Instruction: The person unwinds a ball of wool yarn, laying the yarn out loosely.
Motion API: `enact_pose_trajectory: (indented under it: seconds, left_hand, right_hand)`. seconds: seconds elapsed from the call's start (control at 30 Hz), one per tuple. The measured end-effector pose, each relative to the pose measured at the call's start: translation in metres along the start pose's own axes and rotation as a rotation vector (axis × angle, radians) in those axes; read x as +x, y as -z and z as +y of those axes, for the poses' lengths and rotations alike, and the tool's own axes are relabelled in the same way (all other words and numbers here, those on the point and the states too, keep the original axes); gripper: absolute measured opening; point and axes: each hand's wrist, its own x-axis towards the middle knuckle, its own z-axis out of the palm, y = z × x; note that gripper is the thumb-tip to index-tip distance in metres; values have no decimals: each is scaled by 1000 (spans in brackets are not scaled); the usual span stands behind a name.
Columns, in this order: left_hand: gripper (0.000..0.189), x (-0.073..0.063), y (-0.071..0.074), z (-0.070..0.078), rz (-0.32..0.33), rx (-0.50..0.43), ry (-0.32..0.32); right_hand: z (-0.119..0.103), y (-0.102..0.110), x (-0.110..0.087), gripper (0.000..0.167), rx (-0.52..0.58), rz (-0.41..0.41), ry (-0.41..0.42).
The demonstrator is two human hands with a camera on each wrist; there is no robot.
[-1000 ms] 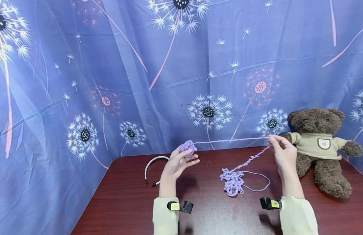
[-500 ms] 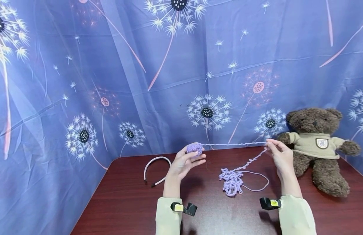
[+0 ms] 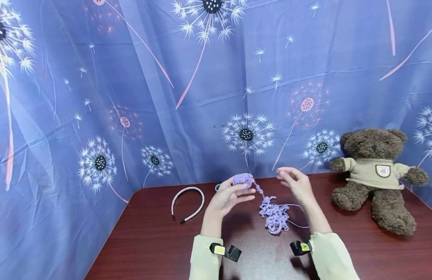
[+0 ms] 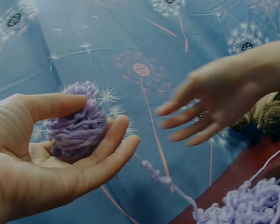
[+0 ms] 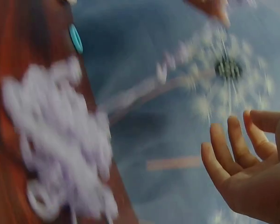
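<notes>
A small ball of purple yarn point(image 4: 79, 123) sits in my left hand point(image 3: 227, 198), held between the thumb and the fingers. From the ball a kinked strand point(image 4: 154, 173) hangs down to a loose heap of purple yarn point(image 3: 276, 217) on the table. My right hand point(image 3: 299, 186) is raised over the right side of that heap. In both wrist views its fingers point(image 5: 233, 149) are spread and loosely bent, with no yarn between them.
A white headband point(image 3: 188, 189) lies on the dark red table point(image 3: 153, 241) to the left. Behind my left hand shows a turquoise ring point(image 5: 76, 38). A brown teddy bear point(image 3: 375, 171) in a beige sweater sits at the right, before a blue dandelion-print curtain point(image 3: 202, 136).
My right hand has let go of the yarn and moved left toward the ball. The taut strand has dropped slack. My left hand has shifted a little right with the ball.
</notes>
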Motion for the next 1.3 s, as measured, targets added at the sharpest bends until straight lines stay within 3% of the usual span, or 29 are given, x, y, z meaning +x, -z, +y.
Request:
enact_pose_trajectory:
  seconds: [0.07,0.23,0.43,0.63,0.93,1.17,1.3]
  left_hand:
    - [31,1,-2,-1,-14,19,21]
    - [35,3,-6,-4,-35,55,57]
    - [33,2,-6,-4,-29,68,74]
    - [32,2,-4,-3,-26,56,63]
    - [28,2,1,-2,28,91,59]
    - [26,2,5,-2,61,114,67]
    - [26,2,7,-1,66,96,60]
  right_hand:
    - [-4,-16,-3,37,-36,-81,8]
    - [-9,-44,-12,37,-145,-240,12]
    - [-10,-43,-14,33,-262,-303,-17]
    - [-15,-31,-11,30,-278,-299,-32]
    - [-21,-13,-7,30,-225,-159,0]
    - [-27,4,-4,9,-169,-100,-22]
    - [-28,12,-4,12,-135,-84,-28]
